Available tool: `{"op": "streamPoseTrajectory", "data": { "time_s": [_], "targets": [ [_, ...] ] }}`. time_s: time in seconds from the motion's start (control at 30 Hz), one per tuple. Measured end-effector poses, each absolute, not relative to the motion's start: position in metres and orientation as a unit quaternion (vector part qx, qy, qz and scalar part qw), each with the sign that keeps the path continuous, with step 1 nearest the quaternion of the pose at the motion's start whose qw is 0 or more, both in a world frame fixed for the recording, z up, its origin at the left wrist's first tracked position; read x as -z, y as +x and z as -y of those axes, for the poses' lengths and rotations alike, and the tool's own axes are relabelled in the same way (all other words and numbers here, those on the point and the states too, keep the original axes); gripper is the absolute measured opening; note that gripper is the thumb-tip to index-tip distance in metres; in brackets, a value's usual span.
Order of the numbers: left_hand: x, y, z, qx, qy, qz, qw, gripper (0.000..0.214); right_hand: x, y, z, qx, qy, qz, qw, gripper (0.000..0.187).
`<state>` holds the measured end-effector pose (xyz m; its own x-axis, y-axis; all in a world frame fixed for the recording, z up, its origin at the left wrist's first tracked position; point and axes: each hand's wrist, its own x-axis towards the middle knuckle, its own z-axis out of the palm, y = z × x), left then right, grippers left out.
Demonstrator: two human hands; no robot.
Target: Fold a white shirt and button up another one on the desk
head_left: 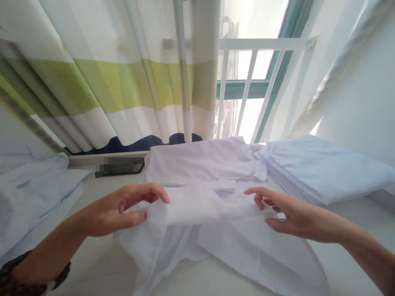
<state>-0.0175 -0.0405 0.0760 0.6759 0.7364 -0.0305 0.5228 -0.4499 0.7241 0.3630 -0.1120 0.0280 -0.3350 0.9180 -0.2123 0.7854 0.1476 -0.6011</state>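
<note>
A thin white garment [203, 230] lies spread and partly folded on a white table [98, 263]. My left hand [123, 207] is at the garment's left side, thumb and fingers pinching a fold of the cloth. My right hand [290, 216] is at the right side, index finger stretched out over the cloth, the other fingers curled on its edge. Between both hands runs a folded band of the fabric.
A stack of folded pale blue cloth [321, 168] sits at the right. More crumpled pale cloth [33, 189] lies at the left. A dark flat phone-like object [120, 167] rests by the windowsill. Striped curtains [123, 82] and a barred window [249, 82] stand behind.
</note>
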Motion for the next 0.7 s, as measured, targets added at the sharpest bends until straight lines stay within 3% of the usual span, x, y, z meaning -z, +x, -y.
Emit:
{"op": "streamPoseTrajectory", "data": {
  "time_s": [0.1, 0.17, 0.3, 0.37, 0.47, 0.63, 0.7],
  "targets": [
    [-0.079, -0.036, 0.049, -0.042, 0.829, -0.348, 0.435, 0.02, -0.031, 0.372, 0.114, -0.314, -0.573, 0.751, 0.098, 0.047],
    [-0.076, -0.036, 0.053, 0.012, 0.83, -0.328, 0.45, 0.02, -0.029, 0.372, 0.117, -0.335, -0.558, 0.757, 0.061, 0.049],
    [-0.066, -0.015, 0.069, -0.01, 0.89, -0.36, 0.281, 0.02, -0.016, 0.361, 0.127, -0.285, -0.555, 0.78, 0.039, 0.083],
    [-0.059, -0.001, 0.083, -0.015, 0.921, -0.334, 0.2, 0.017, -0.009, 0.352, 0.134, -0.191, -0.558, 0.804, 0.071, 0.085],
    [-0.038, 0.022, 0.108, 0.008, 0.959, -0.251, 0.133, 0.01, -0.004, 0.332, 0.143, -0.1, -0.54, 0.832, 0.081, 0.057],
    [-0.004, 0.047, 0.115, 0.113, 0.926, -0.361, 0.011, 0.022, -0.008, 0.302, 0.15, -0.158, -0.477, 0.864, -0.025, 0.003],
    [-0.009, 0.039, 0.104, 0.11, 0.935, -0.337, 0.024, 0.031, -0.013, 0.308, 0.151, -0.169, -0.457, 0.873, -0.01, 0.015]
  ]
}}
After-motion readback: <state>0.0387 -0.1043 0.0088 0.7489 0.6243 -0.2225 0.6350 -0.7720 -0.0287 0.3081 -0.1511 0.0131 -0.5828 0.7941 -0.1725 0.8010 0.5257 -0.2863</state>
